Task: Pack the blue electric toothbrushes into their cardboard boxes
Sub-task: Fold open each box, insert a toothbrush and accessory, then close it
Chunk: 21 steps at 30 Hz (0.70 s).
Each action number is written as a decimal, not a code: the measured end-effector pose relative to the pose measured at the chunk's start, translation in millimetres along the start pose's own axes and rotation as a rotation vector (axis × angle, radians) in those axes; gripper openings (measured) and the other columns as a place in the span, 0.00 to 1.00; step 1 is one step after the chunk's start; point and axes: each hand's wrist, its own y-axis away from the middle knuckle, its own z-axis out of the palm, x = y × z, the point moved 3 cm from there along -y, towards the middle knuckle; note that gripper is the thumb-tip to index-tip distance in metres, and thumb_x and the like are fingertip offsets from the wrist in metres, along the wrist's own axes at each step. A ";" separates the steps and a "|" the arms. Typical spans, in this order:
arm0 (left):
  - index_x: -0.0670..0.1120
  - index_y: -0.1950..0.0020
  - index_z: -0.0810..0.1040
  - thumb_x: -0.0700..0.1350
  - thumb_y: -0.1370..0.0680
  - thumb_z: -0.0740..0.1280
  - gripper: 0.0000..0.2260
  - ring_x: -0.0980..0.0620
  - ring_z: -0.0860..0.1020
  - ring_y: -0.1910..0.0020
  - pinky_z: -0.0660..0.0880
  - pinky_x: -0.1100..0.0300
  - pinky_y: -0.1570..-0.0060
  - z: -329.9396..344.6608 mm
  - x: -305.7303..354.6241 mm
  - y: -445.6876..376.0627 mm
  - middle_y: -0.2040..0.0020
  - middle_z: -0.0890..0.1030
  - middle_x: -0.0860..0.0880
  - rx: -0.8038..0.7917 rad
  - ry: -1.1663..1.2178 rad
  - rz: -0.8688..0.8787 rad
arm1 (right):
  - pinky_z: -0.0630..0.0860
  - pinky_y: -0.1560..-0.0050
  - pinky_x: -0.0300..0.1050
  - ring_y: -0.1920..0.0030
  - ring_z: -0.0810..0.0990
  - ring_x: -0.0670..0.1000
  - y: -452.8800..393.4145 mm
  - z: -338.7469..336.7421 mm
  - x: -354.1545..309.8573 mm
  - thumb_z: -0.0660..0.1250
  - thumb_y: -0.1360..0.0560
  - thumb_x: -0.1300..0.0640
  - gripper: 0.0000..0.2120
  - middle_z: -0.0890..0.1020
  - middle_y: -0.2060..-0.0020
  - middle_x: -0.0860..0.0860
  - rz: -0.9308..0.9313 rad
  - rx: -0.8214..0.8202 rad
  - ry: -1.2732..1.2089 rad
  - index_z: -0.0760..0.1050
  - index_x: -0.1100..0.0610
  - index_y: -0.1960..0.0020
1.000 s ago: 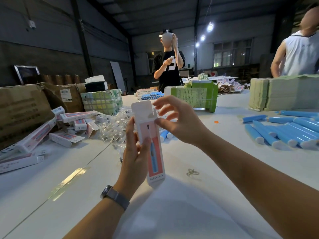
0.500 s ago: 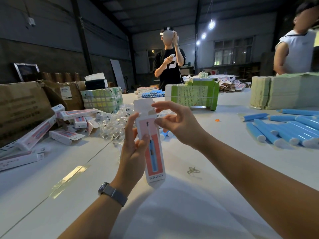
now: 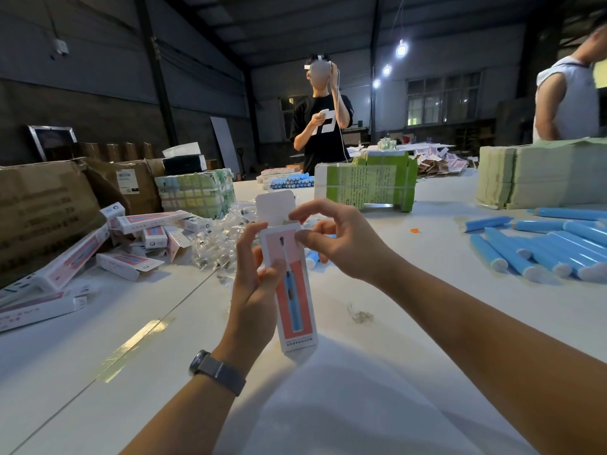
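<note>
At frame centre, the left hand (image 3: 253, 284) grips the upright box (image 3: 292, 287); right hand (image 3: 331, 238) fingers pinch its top edge below the raised flap (image 3: 274, 205). A rough tuck could crease that flap.

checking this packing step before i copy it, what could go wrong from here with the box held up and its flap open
The top flap stands open while the right hand works at the box's mouth; a hurried fold might crease it. The left hand alone grips the toothbrush box by its side, held off the table, so it could slip. Whether a toothbrush is inside cannot be seen.
</note>
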 end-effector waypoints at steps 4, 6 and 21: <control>0.74 0.38 0.63 0.46 0.21 0.59 0.22 0.52 0.80 0.42 0.80 0.62 0.55 1.7 1.4 0.0 0.40 0.77 0.58 -0.005 -0.012 0.011 | 0.80 0.62 0.40 0.59 0.79 0.44 -1.6 -2.1 0.4 0.68 0.22 0.59 0.08 0.78 0.48 0.45 -0.021 0.000 0.051 0.75 0.45 0.52; 0.73 0.37 0.63 0.47 0.21 0.59 0.22 0.51 0.80 0.42 0.80 0.61 0.55 1.9 1.6 0.2 0.38 0.76 0.56 -0.002 -0.010 0.006 | 0.80 0.54 0.39 0.54 0.80 0.46 -2.9 -1.2 0.8 0.69 0.23 0.59 0.08 0.76 0.46 0.41 -0.044 0.026 0.084 0.76 0.46 0.54; 0.72 0.37 0.59 0.47 0.23 0.60 0.23 0.56 0.81 0.46 0.79 0.64 0.55 3.2 4.2 0.7 0.48 0.81 0.60 0.012 0.083 -0.065 | 0.79 0.55 0.36 0.51 0.78 0.45 -2.3 -0.9 -2.2 0.69 0.24 0.65 0.15 0.78 0.50 0.45 -0.073 0.055 0.056 0.73 0.48 0.45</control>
